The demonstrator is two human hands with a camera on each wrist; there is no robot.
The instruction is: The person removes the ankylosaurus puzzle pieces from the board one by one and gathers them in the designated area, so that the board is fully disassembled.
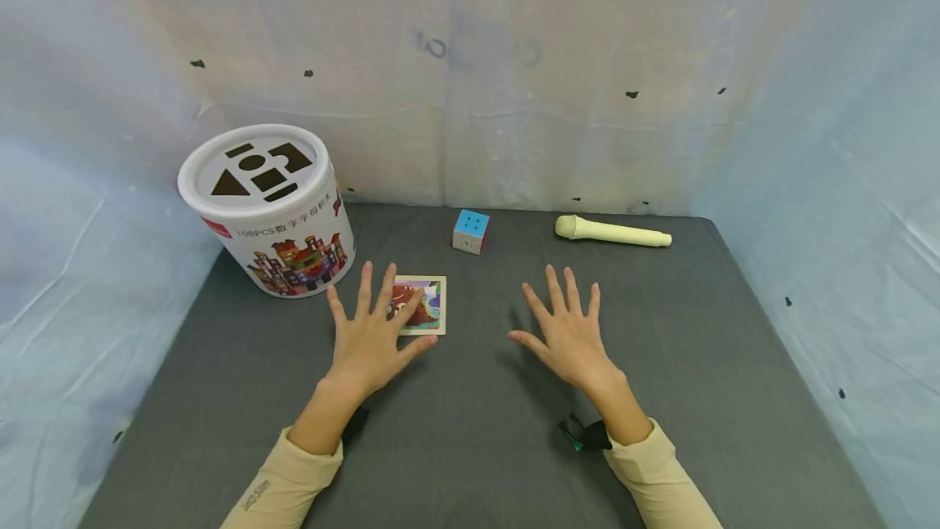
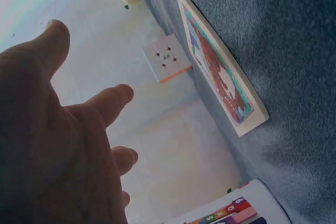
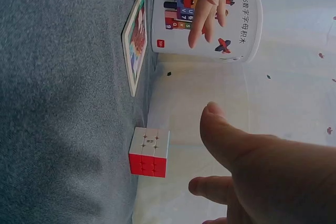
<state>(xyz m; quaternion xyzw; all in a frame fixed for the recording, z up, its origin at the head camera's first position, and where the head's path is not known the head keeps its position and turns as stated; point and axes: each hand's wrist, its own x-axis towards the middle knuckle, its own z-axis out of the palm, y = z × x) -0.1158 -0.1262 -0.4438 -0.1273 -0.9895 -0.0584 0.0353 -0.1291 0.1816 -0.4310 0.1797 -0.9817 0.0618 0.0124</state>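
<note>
Left hand (image 1: pixel 367 351) spread over the framed picture (image 1: pixel 428 313), right hand (image 1: pixel 575 343) spread above grey cloth (image 1: pixel 470 447), both empty, fingers apart; cube (image 1: pixel 471 232) and yellow microphone (image 1: pixel 617 232) lie beyond, untouched; handling seemingly unstarted or finished, cannot tell which.

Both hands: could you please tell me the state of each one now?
Left hand: open, fingers spread, holding nothing.
Right hand: open, fingers spread, holding nothing.
</note>
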